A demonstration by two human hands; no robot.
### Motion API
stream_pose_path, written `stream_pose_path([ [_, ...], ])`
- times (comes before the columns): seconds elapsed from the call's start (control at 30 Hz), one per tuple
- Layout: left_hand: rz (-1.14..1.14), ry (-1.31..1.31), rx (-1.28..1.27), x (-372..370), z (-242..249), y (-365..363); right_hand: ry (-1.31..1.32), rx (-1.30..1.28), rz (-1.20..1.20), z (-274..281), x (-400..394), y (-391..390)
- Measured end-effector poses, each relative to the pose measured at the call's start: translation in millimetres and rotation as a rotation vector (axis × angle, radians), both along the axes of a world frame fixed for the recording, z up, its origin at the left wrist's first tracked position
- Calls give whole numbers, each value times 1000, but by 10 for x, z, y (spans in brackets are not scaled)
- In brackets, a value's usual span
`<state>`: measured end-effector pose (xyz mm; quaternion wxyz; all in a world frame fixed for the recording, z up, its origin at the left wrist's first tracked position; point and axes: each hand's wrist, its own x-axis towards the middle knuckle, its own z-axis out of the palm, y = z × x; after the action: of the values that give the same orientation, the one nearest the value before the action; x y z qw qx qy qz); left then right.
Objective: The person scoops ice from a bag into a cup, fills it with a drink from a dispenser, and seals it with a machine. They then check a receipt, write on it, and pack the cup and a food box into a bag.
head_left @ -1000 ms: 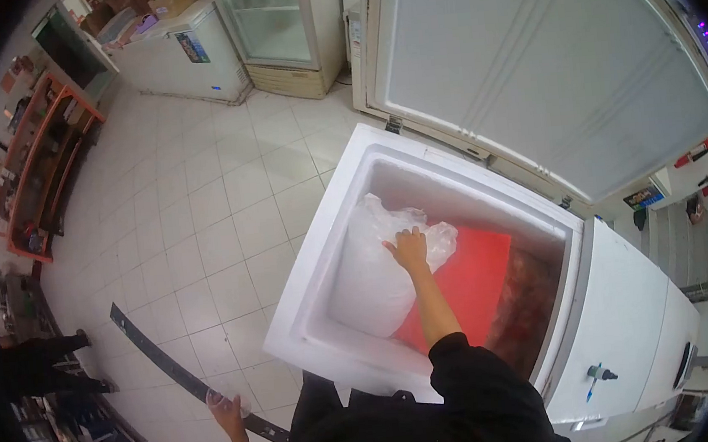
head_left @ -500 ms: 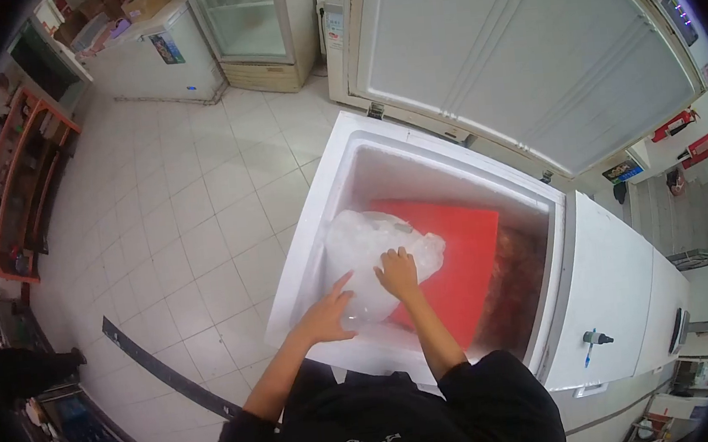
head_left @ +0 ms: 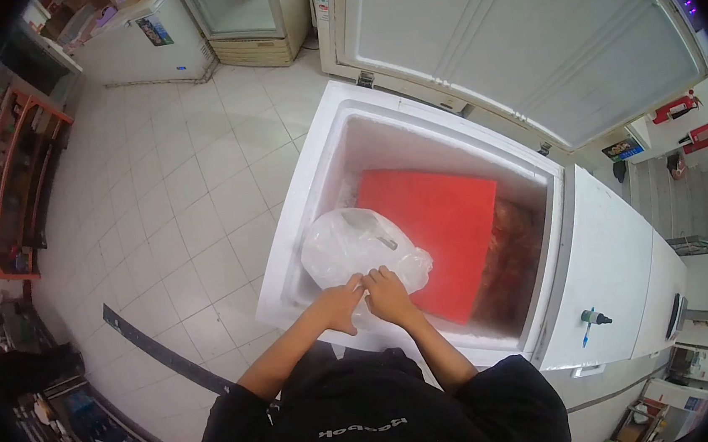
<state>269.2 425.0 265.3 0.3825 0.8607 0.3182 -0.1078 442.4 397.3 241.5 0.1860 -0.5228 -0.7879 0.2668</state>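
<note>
A white translucent plastic bag (head_left: 347,243) bulges up at the near left of an open chest freezer (head_left: 436,100). My left hand (head_left: 338,303) and my right hand (head_left: 388,294) meet at the bag's near side, fingertips almost touching. Both have their fingers closed on its plastic; what the bag contains cannot be made out. Beyond and to the right of it lies a flat red board (head_left: 431,235) inside the freezer. Reddish-brown contents (head_left: 511,262), too blurred to name, show past the board's right edge.
The raised freezer lid (head_left: 506,39) stands at the back. A closed white lid section (head_left: 599,284) to the right bears a small green-and-black bottle (head_left: 596,317). A glass-door fridge (head_left: 239,16), another chest freezer (head_left: 145,41) and an orange shelf unit (head_left: 18,183) stand across the tiled floor.
My hands have come together and drawn the bag toward me. My left hand has gone from spread fingers to gripping the plastic. More of the red board shows behind the bag.
</note>
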Motion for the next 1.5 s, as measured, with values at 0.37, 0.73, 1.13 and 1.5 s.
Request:
stream_pose_path([
  [0.37, 160, -100, -85, -45, 46, 26, -631, 146, -8, -647, 139, 915],
  [0.73, 271, -217, -118, -13, 213, 138, -788, 120, -173, -758, 49, 944],
  [1.13, 259, -232, -95, 0, 240, 170, -885, -80, 17, -29, 170, 1091],
  [1.5, 277, -243, -101, -24, 155, 89, -686, -355, -183, -36, 111, 1110],
])
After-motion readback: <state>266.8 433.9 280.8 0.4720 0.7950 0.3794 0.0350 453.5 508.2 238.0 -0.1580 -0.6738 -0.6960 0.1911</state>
